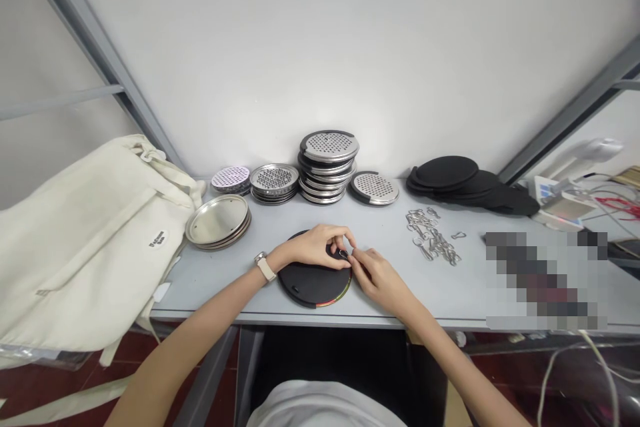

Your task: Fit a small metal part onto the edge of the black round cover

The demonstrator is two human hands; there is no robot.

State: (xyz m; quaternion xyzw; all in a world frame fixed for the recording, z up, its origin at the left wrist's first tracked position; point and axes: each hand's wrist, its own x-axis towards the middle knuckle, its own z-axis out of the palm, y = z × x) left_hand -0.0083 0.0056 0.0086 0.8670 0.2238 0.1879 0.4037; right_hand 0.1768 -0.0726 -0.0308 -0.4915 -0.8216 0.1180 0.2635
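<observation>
Near front edge of grey tabletop (440,300), round black board (305,285) with colored rim. Left hand (313,247) and right hand (379,277) pinch tiny silver metal clip (343,254) at board edge, fingers almost shut. Board looks stiff, light; clip maybe slippery, small.

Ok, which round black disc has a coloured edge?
The round black disc under the left hand and right hand: a red, yellow and green strip runs along its rim. The other round black discs, piled behind, show no such colour.

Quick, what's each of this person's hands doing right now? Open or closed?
Left hand: closed, holding the black round disc.
Right hand: closed, pinching a small metal clip.
</observation>
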